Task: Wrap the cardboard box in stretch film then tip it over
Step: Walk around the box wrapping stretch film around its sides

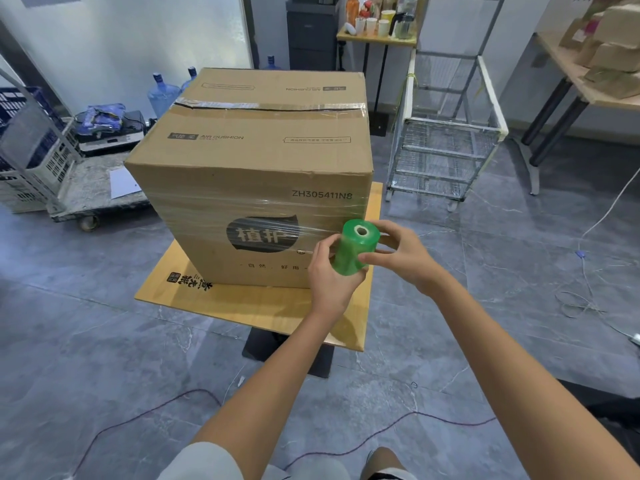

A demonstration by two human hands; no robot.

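Head view: the wrapping step is in hand. Left hand (329,275) and right hand (401,258) both grip the upright green film roll (355,245), fingers (388,227) curled round it. The cardboard box (256,168) stands on the tabletop (242,306) just beyond the fingers. A film band (263,216) runs from its near face to the roll. Next move, as judged: carry the roll round the right corner, keeping the film taut. Tipping comes later.

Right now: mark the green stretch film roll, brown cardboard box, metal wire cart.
green stretch film roll (351,248): head view, side wall.
brown cardboard box (256,148): head view, top flap.
metal wire cart (450,132): head view, mesh shelf.
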